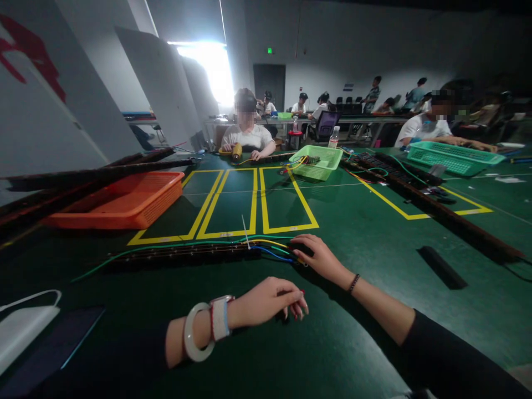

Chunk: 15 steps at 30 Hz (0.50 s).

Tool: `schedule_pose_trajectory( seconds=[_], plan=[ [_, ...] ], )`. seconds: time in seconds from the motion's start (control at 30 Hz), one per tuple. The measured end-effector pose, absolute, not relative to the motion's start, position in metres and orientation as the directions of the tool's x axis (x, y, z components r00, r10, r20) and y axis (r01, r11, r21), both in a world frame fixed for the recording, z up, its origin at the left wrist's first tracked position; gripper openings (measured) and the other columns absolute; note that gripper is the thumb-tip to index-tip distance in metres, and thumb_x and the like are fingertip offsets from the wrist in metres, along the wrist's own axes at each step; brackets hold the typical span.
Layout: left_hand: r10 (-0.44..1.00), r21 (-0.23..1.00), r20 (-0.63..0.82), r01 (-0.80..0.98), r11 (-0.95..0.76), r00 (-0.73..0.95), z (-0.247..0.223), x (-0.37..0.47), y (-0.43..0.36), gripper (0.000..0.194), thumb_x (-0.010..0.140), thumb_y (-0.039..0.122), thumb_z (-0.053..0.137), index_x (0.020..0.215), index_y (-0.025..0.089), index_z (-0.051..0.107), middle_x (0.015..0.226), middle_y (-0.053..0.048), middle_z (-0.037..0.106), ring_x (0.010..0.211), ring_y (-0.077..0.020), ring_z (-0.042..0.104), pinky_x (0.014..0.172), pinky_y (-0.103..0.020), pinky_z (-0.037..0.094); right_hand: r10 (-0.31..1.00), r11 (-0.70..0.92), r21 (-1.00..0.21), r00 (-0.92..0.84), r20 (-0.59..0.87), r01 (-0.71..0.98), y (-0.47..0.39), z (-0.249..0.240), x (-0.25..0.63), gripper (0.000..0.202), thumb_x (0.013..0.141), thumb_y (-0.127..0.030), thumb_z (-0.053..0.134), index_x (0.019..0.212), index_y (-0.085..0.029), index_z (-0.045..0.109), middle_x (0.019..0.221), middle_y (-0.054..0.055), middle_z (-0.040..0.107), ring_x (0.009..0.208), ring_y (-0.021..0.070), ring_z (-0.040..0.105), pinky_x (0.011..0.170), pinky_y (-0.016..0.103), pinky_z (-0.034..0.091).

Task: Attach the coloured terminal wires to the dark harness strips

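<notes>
A long dark strip (183,255) lies across the green table in front of me. Green, yellow and blue wires (272,242) run along it, with a white cable tie (246,235) standing up around the bundle. My right hand (322,259) is curled over the wire ends at the right of the strip, and a ring terminal (305,264) shows below its fingers. Nearer to me, my left hand (266,301) hangs over the table with loosely bent, parted fingers. Nothing shows in it, though its palm is hidden.
An orange basket (162,202) stands at left beside dark strips (95,174). Beyond are a light green basket (318,163) and a co-worker (249,136). More strips (436,210) and a dark piece (443,267) lie at right. A phone-like slab (62,343) is near left.
</notes>
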<state>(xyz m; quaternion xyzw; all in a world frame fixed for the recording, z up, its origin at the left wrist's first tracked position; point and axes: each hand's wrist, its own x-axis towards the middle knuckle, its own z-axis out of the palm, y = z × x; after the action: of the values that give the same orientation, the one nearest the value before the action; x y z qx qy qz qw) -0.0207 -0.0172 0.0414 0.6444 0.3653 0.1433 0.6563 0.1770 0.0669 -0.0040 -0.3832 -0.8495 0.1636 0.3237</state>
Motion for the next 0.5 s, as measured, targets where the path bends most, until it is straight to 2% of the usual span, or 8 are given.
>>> schedule_pose_trajectory(
  seconds=[0.17, 0.33, 0.43, 0.5],
  plan=[
    [0.540, 0.955, -0.290, 0.201, 0.217, 0.790, 0.030, -0.008, -0.021, 0.043, 0.086, 0.050, 0.047, 0.092, 0.011, 0.064, 0.082, -0.008, 0.066, 0.071, -0.0113, 0.060, 0.063, -0.022, 0.043, 0.759, 0.647, -0.541, -0.520, 0.391, 0.538, 0.078, 0.001, 0.173, 0.030, 0.089, -0.033, 0.056, 0.116, -0.022, 0.058, 0.118, 0.008, 0.060, 0.112, 0.0216, 0.053, 0.099, 0.041, 0.040],
    [0.531, 0.946, -0.275, 0.127, 0.299, 0.802, 0.026, -0.012, -0.019, 0.040, 0.085, 0.048, 0.050, 0.092, 0.011, 0.062, 0.081, -0.008, 0.066, 0.069, -0.0119, 0.060, 0.062, -0.023, 0.043, 0.756, 0.614, -0.601, -0.599, 0.264, 0.512, 0.095, 0.014, 0.155, 0.040, 0.084, -0.037, 0.061, 0.120, -0.018, 0.057, 0.121, 0.009, 0.059, 0.112, 0.0224, 0.053, 0.098, 0.040, 0.042],
    [0.531, 0.935, -0.265, 0.079, 0.346, 0.805, 0.023, -0.014, -0.015, 0.037, 0.086, 0.046, 0.050, 0.090, 0.010, 0.061, 0.079, -0.008, 0.065, 0.069, -0.0122, 0.061, 0.062, -0.024, 0.044, 0.748, 0.571, -0.649, -0.645, 0.158, 0.503, 0.105, 0.021, 0.141, 0.050, 0.080, -0.041, 0.066, 0.122, -0.016, 0.055, 0.118, 0.010, 0.060, 0.106, 0.0219, 0.056, 0.092, 0.036, 0.044],
    [0.524, 0.923, -0.255, 0.043, 0.382, 0.813, 0.019, -0.014, -0.012, 0.035, 0.086, 0.044, 0.050, 0.090, 0.010, 0.061, 0.079, -0.008, 0.065, 0.070, -0.0127, 0.061, 0.063, -0.025, 0.045, 0.738, 0.526, -0.674, -0.672, 0.059, 0.518, 0.110, 0.024, 0.133, 0.054, 0.076, -0.044, 0.069, 0.120, -0.015, 0.057, 0.109, 0.008, 0.063, 0.095, 0.0205, 0.059, 0.082, 0.032, 0.048]
  ],
)
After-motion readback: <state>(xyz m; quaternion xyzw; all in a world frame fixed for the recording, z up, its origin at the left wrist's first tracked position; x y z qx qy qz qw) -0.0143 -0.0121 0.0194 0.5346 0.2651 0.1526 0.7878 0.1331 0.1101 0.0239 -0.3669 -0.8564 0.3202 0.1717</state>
